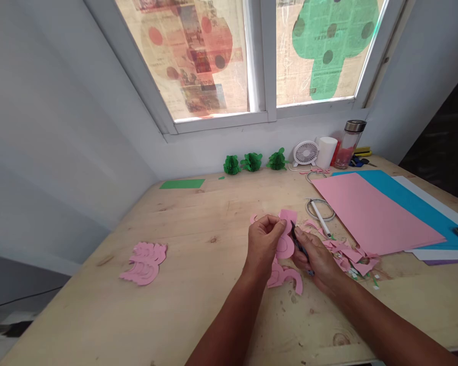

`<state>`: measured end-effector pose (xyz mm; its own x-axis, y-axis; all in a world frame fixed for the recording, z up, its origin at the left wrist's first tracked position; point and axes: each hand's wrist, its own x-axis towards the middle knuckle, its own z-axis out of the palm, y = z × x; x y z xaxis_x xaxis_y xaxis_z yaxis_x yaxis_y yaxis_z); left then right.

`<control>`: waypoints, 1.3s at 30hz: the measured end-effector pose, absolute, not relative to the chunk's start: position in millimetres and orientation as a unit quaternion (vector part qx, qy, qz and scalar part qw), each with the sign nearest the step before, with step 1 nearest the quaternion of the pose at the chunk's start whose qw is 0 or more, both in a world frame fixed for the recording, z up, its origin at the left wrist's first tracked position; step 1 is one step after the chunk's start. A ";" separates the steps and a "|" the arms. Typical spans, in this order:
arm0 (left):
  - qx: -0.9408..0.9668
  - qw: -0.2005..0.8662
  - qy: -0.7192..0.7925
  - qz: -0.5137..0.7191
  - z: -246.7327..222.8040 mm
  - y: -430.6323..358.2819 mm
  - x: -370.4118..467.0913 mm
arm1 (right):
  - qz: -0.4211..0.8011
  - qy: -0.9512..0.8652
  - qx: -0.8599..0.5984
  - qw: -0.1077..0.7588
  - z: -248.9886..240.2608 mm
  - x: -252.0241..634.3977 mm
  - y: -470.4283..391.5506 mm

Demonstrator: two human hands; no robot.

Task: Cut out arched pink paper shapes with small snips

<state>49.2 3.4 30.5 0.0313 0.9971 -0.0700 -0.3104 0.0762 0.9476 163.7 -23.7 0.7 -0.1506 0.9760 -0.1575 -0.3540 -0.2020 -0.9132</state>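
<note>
My left hand [265, 241] pinches a piece of pink paper [287, 247] with a rounded outline, held above the table. My right hand [318, 259] is closed around a pair of dark scissors [299, 246], whose blades meet the paper's right edge. Beneath the hands lie curved pink paper offcuts [290, 278]. Over to the left, a stack of cut-out pink paper shapes [145, 263] with scalloped edges rests on the wood.
Pink scraps [353, 256] lie right of my hand, near a white pen [320, 218]. Large pink sheets [377, 213] and blue ones [404, 203] cover the right side. Green paper trees [251, 161], a small fan [305, 153] and a glass bottle [350, 145] line the wall.
</note>
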 end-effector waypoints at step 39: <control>0.423 0.623 0.417 0.510 33.5 7.8 42.4 | 0.654 -0.406 -0.409 0.490 4.1 165.6 -23.5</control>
